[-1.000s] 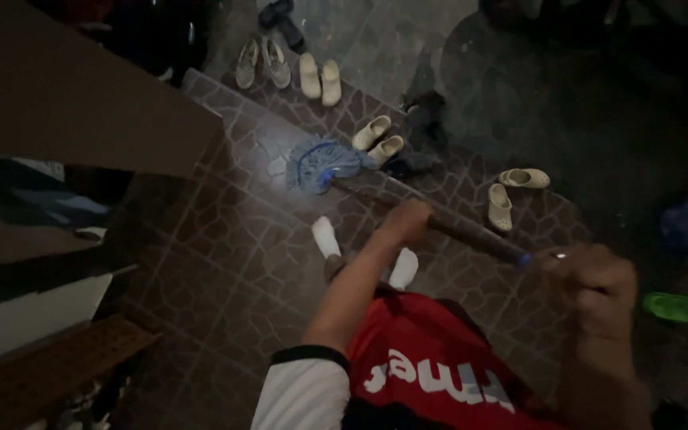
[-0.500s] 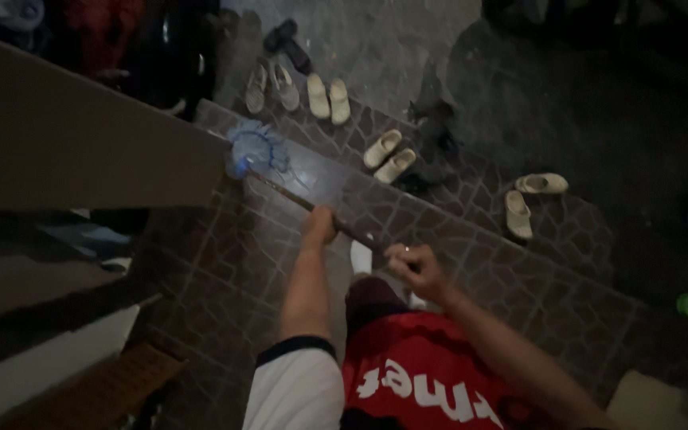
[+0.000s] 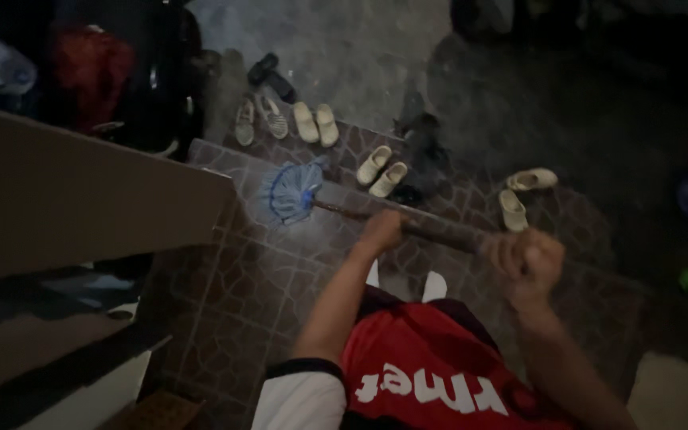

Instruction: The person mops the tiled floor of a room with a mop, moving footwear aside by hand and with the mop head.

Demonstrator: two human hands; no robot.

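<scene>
Dark patterned tile floor point(image 3: 232, 295), dim light. Blue mop head point(image 3: 287, 193) rests on it near the step edge. Several pale shoe pairs lie on it: one pair point(image 3: 381, 170) just right of the mop head, another point(image 3: 519, 195) further right, more point(image 3: 288, 121) along the top edge.

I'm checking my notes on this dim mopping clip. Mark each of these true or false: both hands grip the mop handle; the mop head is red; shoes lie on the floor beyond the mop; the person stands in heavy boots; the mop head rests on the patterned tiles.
1. Both hands grip the mop handle: true, left hand lower down, right hand at the upper end.
2. The mop head is red: false, it is blue.
3. Shoes lie beyond the mop: true, for example a pale pair.
4. The person wears heavy boots: false, white socks show.
5. The mop head rests on the patterned tiles: true.
</scene>
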